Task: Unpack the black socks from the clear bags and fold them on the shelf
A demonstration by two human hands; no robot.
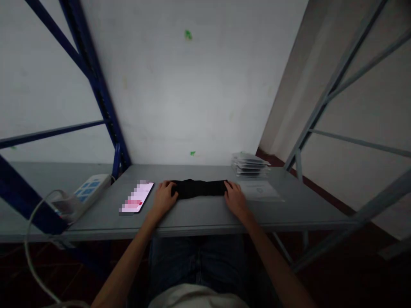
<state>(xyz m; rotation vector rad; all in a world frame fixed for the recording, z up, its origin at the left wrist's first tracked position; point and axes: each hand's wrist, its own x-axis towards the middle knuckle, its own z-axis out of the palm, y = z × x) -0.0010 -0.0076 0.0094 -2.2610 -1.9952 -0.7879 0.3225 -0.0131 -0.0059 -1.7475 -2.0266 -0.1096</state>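
The black cloth (201, 189) lay on the worktop (199, 214), our left hand (164, 198) touching its nine-o'clock end, our right hand (235, 198) its three-o'clock end. Whether either grip pinched it, we couldn't tell. Packets (251, 167) stood stacked toward two o'clock.

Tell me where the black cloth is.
Below centre in the head view, the black cloth lies on the tabletop between the left hand and right hand.

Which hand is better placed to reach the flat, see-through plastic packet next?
Probably the right hand: it's beside the packet; the left hand is at the opposite end of the black cloth strip.
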